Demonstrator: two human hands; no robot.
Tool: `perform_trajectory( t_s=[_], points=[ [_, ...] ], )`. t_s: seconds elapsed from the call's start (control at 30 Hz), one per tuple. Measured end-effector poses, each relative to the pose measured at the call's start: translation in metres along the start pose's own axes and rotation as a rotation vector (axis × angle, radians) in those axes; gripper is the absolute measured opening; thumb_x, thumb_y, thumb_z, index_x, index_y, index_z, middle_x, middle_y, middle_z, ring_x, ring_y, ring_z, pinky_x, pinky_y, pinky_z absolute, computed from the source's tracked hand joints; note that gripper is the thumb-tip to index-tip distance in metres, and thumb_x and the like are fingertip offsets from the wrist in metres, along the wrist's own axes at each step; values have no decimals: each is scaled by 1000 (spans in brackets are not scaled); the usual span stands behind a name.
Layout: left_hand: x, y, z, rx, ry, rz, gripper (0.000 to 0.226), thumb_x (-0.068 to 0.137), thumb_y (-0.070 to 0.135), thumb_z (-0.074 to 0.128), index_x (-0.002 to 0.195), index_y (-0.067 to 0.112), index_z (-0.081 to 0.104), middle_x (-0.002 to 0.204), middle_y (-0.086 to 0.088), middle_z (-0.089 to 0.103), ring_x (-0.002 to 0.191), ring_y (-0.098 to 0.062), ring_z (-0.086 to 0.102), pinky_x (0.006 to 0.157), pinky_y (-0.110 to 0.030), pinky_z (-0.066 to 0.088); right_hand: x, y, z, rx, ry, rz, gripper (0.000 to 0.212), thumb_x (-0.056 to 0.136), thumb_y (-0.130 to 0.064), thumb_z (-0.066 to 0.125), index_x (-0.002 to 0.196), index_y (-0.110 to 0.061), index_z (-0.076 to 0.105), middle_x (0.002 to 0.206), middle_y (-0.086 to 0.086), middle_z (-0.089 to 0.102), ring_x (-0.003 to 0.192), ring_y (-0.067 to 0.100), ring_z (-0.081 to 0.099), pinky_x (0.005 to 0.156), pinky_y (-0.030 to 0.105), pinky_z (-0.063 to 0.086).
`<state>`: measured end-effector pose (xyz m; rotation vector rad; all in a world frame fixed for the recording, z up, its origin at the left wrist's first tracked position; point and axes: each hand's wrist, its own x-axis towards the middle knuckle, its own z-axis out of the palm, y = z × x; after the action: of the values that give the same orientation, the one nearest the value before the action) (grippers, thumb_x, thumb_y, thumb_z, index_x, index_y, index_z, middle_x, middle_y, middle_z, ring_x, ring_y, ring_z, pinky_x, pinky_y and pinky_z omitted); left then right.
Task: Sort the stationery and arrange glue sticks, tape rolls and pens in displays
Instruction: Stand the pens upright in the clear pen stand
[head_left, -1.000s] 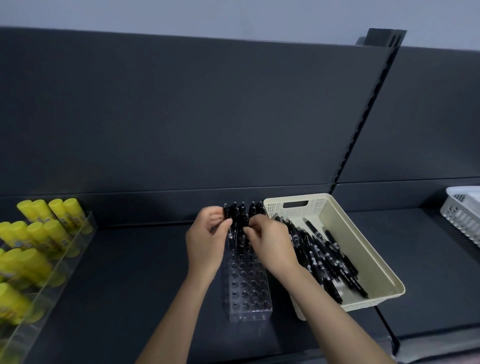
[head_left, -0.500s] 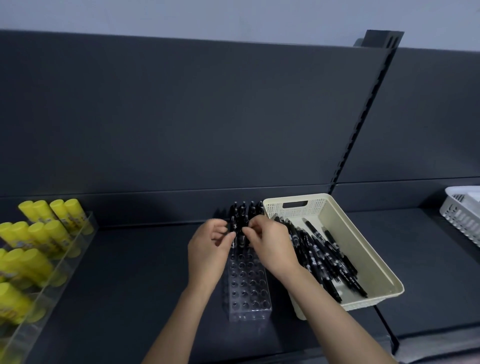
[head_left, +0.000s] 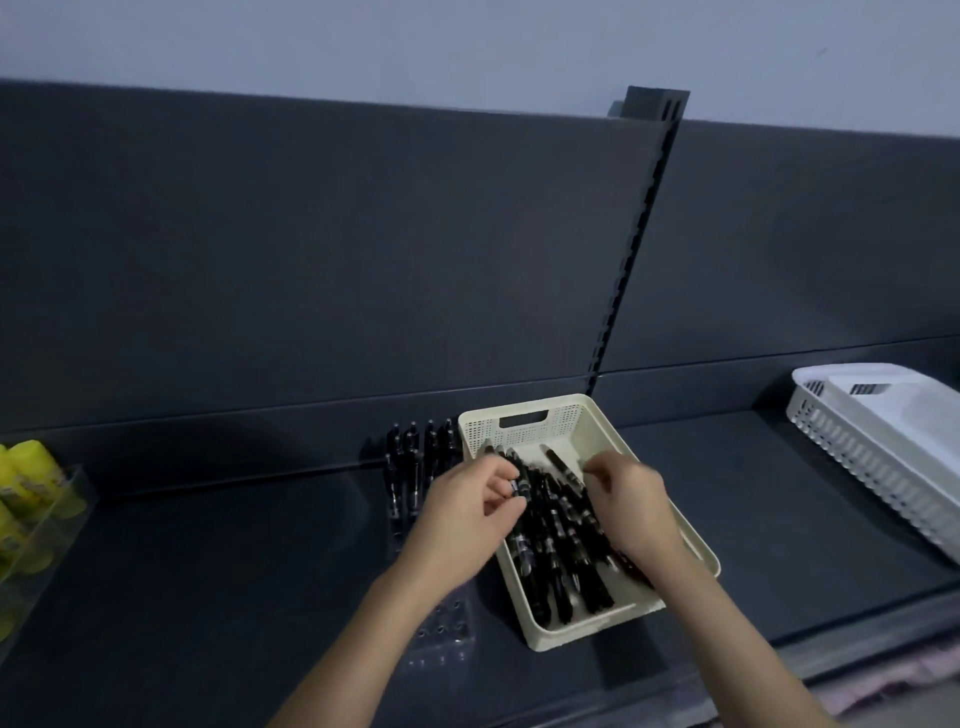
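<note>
Currently a person's view looks down at both hands reaching into a cream basket of loose black pens, which sits on a dark shelf. The left hand pinches the end of one pen between thumb and fingertips at the basket's left edge. The right hand has its fingers curled down among the pens; whether it grasps one cannot be told.

Just left of the basket stands a clear pen stand, partly hidden under the left forearm. Its back rows already hold upright pens, and its near holes are unfilled. To do this step well, it seems wise to lift a single pen free of the pile, turn it upright and lower it straight into the next open hole behind the front rows, so that the standing ones are not knocked.

At the far left, yellow glue sticks lean in a clear tray. A white basket lies well apart at the right. Behind the shelf rises a dark back panel with a slotted upright, and above it a pale wall. The light is dim.
</note>
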<state>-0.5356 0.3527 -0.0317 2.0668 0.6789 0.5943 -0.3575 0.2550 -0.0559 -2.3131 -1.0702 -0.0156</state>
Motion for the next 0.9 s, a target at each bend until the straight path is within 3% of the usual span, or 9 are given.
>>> perform_trajectory(
  t_s=[0.1, 0.2, 0.33, 0.43, 0.53, 0.6, 0.67, 0.8, 0.9],
  points=[
    [22, 5, 25, 152, -109, -51, 39, 90, 24, 62, 126, 14, 52, 116, 2, 56, 100, -8, 56, 87, -20, 47, 2, 16, -9, -78, 46, -54, 16, 87, -6, 53, 92, -5, 68, 89, 9, 64, 84, 28, 59, 64, 31, 43],
    [48, 9, 46, 320, -164, -170, 39, 91, 25, 61, 120, 5, 47, 119, -12, 54, 104, -23, 54, 89, -31, 47, 10, 34, -15, -150, 125, -79, 20, 83, 1, 51, 93, -3, 68, 89, 11, 63, 86, 31, 54, 66, 35, 46],
    [77, 3, 73, 503, -272, -347, 67, 88, 33, 60, 139, 5, 27, 140, -21, 40, 126, -34, 43, 103, -38, 41, 18, 50, -12, -165, -19, 36, 20, 84, 1, 42, 93, -6, 59, 86, 11, 59, 77, 31, 56, 59, 31, 36],
    [85, -5, 86, 589, -264, -431, 83, 84, 30, 63, 147, 12, 12, 142, -24, 33, 121, -35, 46, 96, -37, 48, 17, 52, -9, -146, -132, 97, 14, 89, -5, 40, 94, -8, 52, 79, 8, 59, 65, 25, 51, 53, 29, 35],
    [84, -15, 92, 495, -160, -435, 90, 75, 24, 70, 145, 11, 16, 135, -16, 41, 101, -26, 54, 75, -29, 52, 21, 58, -12, 30, -101, 140, 12, 85, -9, 45, 75, -6, 52, 63, 1, 52, 58, 21, 50, 46, 26, 32],
    [83, -18, 94, 400, -104, -420, 83, 70, 21, 73, 140, 7, 28, 135, -10, 43, 96, -21, 54, 68, -25, 47, 24, 61, -14, 83, -102, 188, 22, 83, -9, 46, 61, -9, 44, 57, -2, 45, 54, 17, 45, 43, 20, 29],
    [83, -19, 95, 363, -76, -405, 74, 69, 19, 72, 134, 7, 37, 130, -10, 46, 100, -21, 54, 69, -23, 44, 25, 60, -14, 79, -118, 196, 22, 85, -10, 46, 62, -8, 44, 58, -2, 46, 54, 17, 44, 43, 19, 29],
    [84, -11, 92, 202, -6, -378, 57, 73, 14, 71, 125, 7, 48, 91, 0, 59, 67, -4, 53, 46, -14, 37, 22, 59, -11, 30, -127, 169, 20, 87, -11, 46, 67, -8, 43, 62, 1, 48, 55, 20, 46, 42, 25, 29],
    [80, 2, 86, 12, 87, -284, 38, 72, 10, 70, 107, 17, 56, 83, 6, 61, 71, 1, 55, 52, -9, 38, 20, 58, -11, -1, -111, 153, 30, 88, -11, 45, 62, -16, 32, 60, -1, 43, 52, 19, 43, 41, 25, 25]
  ],
)
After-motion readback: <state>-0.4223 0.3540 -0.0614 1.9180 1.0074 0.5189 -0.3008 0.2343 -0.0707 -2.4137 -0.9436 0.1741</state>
